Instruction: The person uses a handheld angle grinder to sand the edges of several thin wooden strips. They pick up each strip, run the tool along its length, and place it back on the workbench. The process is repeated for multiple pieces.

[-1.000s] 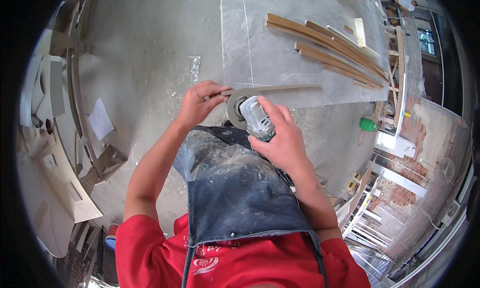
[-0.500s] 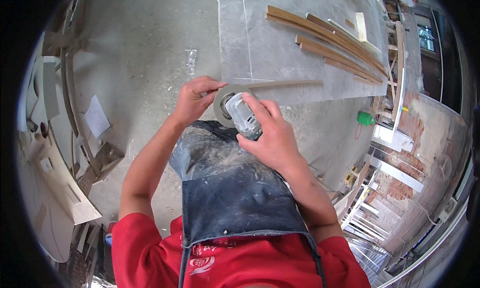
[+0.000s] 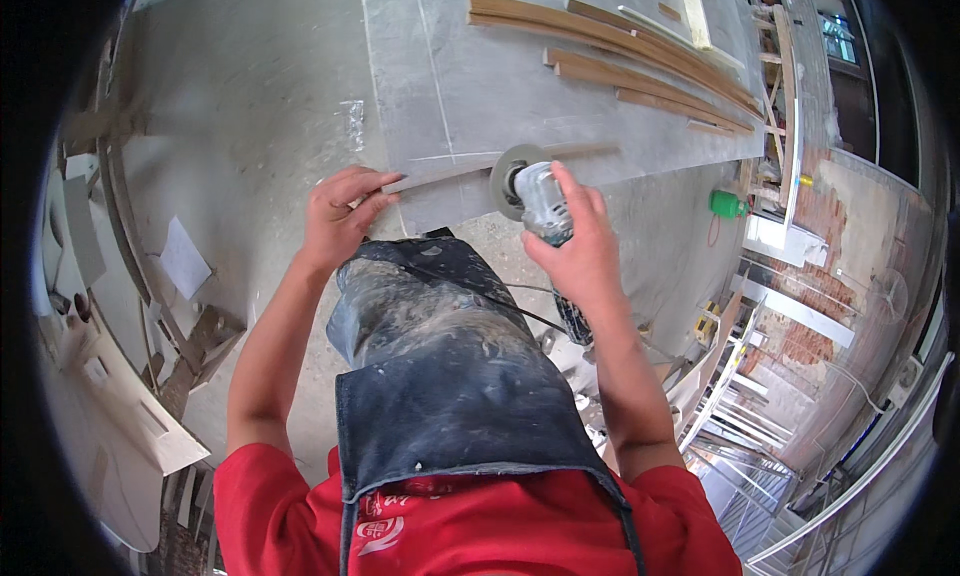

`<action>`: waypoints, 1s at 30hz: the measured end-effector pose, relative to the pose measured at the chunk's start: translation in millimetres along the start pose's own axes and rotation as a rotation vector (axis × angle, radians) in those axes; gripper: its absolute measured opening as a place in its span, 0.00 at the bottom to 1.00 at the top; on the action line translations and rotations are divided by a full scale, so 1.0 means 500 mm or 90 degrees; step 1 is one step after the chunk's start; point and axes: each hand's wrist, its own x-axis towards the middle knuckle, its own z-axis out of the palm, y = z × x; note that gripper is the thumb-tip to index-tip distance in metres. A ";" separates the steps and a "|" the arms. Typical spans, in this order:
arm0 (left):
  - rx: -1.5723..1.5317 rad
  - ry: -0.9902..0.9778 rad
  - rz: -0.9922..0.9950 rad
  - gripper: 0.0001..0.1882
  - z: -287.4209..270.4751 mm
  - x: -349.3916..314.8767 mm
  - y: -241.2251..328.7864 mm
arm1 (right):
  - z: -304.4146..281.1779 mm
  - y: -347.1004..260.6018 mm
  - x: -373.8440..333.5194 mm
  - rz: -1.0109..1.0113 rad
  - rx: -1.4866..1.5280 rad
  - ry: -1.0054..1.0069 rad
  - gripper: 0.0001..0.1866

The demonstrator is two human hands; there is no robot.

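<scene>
Clock = view face, 12 at top edge.

L hand point(image 3: 343, 216) at approx. 10: thumb & fingers pinch near end of a thin grey-brown strip point(image 3: 440, 180). R hand point(image 3: 580, 241) btw 2 & 3: fingers wrapped round the body of a grinder point(image 3: 546, 204), full grip.

Grinder at approx. 1 from ctr, round disc point(image 3: 510, 181) on its L side. Strip lies just above ctr, running from L hand twd 3, tilted slightly up; its mid part passes behind disc, far end shows past grinder, a bit blurred. Can't tell if disc & strip touch; also can't tell if far end rests on anything.

Blk cord point(image 3: 510, 303) crosses dusty dk-blue apron point(image 3: 460, 406) below the hands, twd R wrist. Red shirt point(image 3: 480, 521) at 6.

Grey sheet point(image 3: 410, 86) on floor point(image 3: 260, 86) at 12, its near part under the strip in view. On it at 1, brown strips point(image 3: 610, 38) lie roughly side by side, w/ a wht block point(image 3: 692, 18) near them. Clear scrap point(image 3: 354, 126) on floor at approx. 11.

Wht paper point(image 3: 185, 259) at 9; pale panel point(image 3: 145, 416) at 8. Grn container point(image 3: 727, 204) btw 2 & 3; fan point(image 3: 888, 296) at 3, near wall point(image 3: 845, 221).
</scene>
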 end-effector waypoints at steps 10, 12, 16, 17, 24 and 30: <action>0.035 0.001 -0.014 0.14 -0.016 -0.010 -0.006 | -0.051 0.199 0.045 0.151 0.007 0.110 0.47; 0.052 0.003 -0.010 0.15 -0.018 -0.011 -0.005 | -0.056 0.249 0.060 0.165 0.024 0.138 0.47; 0.072 0.025 -0.001 0.15 -0.025 -0.022 -0.024 | -0.072 0.306 0.069 0.192 0.085 0.213 0.45; 0.065 0.021 -0.013 0.14 -0.025 -0.018 -0.012 | -0.065 0.300 0.058 0.199 0.153 0.225 0.45; 0.028 0.061 -0.048 0.10 0.008 -0.024 0.004 | -0.015 0.009 -0.040 -0.048 0.060 0.021 0.47; -0.031 0.082 -0.024 0.13 0.026 -0.020 0.008 | 0.037 -0.126 -0.021 -0.189 0.012 -0.109 0.47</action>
